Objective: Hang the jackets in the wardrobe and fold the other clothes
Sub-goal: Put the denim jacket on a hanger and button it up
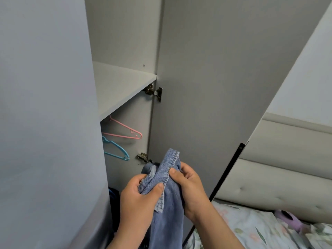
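left hand (pixel 142 196): fingers curled, thumb on top, pinching a bunched fold of the denim garment (pixel 168 220).
right hand (pixel 190 186): also gripping it, thumb pressed on the stitched edge just beside my left thumb.
denim: held up in front of the open wardrobe (pixel 125 33), below the shelf (pixel 118 87). The rest hangs down between my forearms, not on a hanger. I can't tell from the visible seam whether it's a jacket or jeans.
hangers: a pink hanger (pixel 125 136) and a blue hanger (pixel 117 156) hang under the shelf, both bare. The rail itself is hidden.
wardrobe door (pixel 206 87): swung open on my right, so access is fine.
wardrobe floor: there's a dark blue item (pixel 114 196) low inside, mostly hidden, so I can't identify it.
bed (pixel 251 230): floral sheet in the lower right, with a purple garment (pixel 289 220) lying crumpled on it, unfolded.
done: I see nothing hung on the two visible hangers and no folded stack in view.
left: sort this denim piece (hanger if it's a jacket, fold if not), then the purple one, plus whatever is out of view.
progress estimate: early, judging by the bare hangers.
next: probably find the collar or waistband to identify it. I'd need to free one hand to reach for a hanger.
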### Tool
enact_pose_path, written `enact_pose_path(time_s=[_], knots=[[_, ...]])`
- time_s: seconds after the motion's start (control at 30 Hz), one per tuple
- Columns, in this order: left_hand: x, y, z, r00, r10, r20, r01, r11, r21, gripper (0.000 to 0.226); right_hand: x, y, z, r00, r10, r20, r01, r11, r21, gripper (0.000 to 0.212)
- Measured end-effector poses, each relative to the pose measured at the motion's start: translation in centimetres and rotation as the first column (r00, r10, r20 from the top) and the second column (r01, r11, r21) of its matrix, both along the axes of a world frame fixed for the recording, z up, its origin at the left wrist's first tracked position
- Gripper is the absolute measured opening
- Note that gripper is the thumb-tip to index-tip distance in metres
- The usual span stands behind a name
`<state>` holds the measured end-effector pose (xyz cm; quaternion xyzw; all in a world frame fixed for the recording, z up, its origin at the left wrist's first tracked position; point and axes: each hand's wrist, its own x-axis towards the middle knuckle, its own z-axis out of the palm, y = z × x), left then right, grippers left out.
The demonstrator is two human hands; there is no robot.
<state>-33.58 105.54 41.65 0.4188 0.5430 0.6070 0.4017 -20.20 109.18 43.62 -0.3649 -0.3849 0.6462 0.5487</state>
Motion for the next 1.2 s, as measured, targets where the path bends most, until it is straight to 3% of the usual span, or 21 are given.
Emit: enact_pose_path(time_s=[0.1, 0.2, 0.33, 0.4, 0.5, 0.6, 0.67, 0.77, 0.87, 0.93, 1.1, 1.2], knots=[[-0.2, 0.5, -0.9, 0.997, 0.025, 0.079, -0.022, 0.999, -0.043, 0.022, -0.5, 0.8, -0.8, 0.994, 0.031, -0.102, -0.035, 0.999, -0.039, 0.024], [-0.3, 1.4, -1.0, 0.994, 0.040, 0.097, -0.032, 0.996, -0.079, 0.019, -0.7, 2.7, -1.5, 0.991, 0.099, -0.091, -0.106, 0.992, -0.074, 0.023], [-0.8, 3.4, -2.1, 0.988, 0.124, 0.091, -0.108, 0.981, -0.162, 0.018, -1.0, 6.5, -2.4, 0.974, 0.209, 0.089, -0.195, 0.971, -0.140, 0.013], [-1.1, 4.2, -2.6, 0.983, 0.167, 0.079, -0.148, 0.968, -0.204, 0.013, -1.3, 8.7, -2.7, 0.948, 0.190, 0.254, -0.154, 0.975, -0.157, 0.006], [-1.8, 5.0, -3.6, 0.958, 0.273, 0.081, -0.241, 0.929, -0.282, 0.010, -2.5, 12.2, -2.7, 0.875, 0.051, 0.481, -0.058, 0.998, -0.001, 0.006], [-2.3, 5.6, -4.2, 0.947, 0.317, 0.058, -0.278, 0.893, -0.353, 0.013, -5.4, 14.9, -2.4, 0.841, 0.123, 0.526, -0.209, 0.972, 0.108, 0.005], [-2.4, 5.7, -4.7, 0.952, 0.306, 0.016, -0.277, 0.880, -0.385, 0.014, -7.7, 16.1, -2.9, 0.750, 0.180, 0.636, -0.338, 0.932, 0.135, 0.015], [-2.3, 5.7, -5.2, 0.952, 0.304, -0.041, -0.292, 0.860, -0.419, 0.013, -10.8, 17.3, -4.6, 0.540, 0.129, 0.832, -0.458, 0.874, 0.162, 0.041], [-2.7, 6.1, -5.2, 0.952, 0.300, -0.058, -0.294, 0.849, -0.440, 0.011, -13.0, 18.3, -6.3, 0.446, 0.049, 0.894, -0.468, 0.864, 0.187, 0.025], [-3.0, 6.4, -5.2, 0.948, 0.312, -0.055, -0.303, 0.841, -0.449, 0.013, -13.8, 19.0, -7.4, 0.451, 0.034, 0.892, -0.457, 0.867, 0.198, 0.029], [-3.2, 6.9, -5.2, 0.937, 0.349, -0.026, -0.324, 0.839, -0.438, 0.015, -14.4, 20.2, -8.6, 0.444, 0.012, 0.896, -0.455, 0.865, 0.214, 0.016], [-3.2, 7.1, -5.3, 0.926, 0.376, -0.001, -0.340, 0.836, -0.430, 0.014, -14.8, 20.4, -8.8, 0.516, 0.052, 0.855, -0.425, 0.882, 0.202, 0.015]])
